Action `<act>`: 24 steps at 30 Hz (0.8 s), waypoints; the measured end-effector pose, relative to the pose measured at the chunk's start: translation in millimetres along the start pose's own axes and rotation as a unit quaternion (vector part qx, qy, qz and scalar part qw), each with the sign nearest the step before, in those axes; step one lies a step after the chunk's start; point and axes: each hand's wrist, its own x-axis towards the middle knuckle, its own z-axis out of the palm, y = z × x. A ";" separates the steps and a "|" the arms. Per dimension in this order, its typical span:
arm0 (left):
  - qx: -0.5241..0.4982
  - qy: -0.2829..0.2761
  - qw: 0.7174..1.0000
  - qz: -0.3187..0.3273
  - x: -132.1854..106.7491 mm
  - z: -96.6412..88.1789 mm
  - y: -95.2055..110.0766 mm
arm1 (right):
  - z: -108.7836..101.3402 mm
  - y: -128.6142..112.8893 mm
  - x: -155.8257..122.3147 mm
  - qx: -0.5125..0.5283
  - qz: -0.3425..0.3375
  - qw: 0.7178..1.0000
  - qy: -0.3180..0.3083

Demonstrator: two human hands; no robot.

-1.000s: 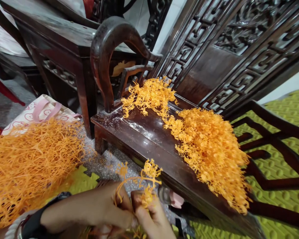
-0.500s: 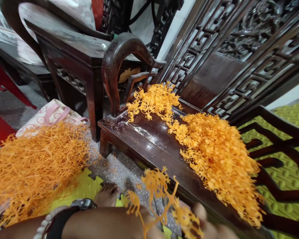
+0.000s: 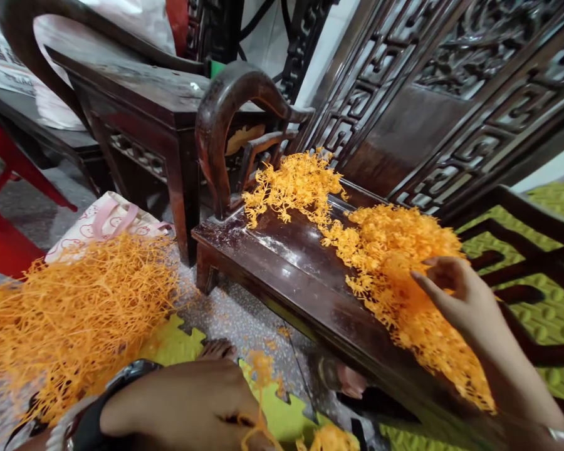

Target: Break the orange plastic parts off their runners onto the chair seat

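Hanging over orange pile: right hand

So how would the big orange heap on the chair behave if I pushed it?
The heap would probably shift in clumps, since its frilly bits look snagged together. It's likely light for its size, being thin pieces loosely piled.

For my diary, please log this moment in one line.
left hand: holding orange sprig; right hand: fingers apart over orange floret pile; pile: on wooden seat; stringy orange heap: near bag
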 end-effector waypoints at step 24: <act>0.152 -0.030 0.987 -0.034 -2.9 -2.8 0.5 | 245.1 -87.4 -33.0 0.052 -0.254 0.894 -0.365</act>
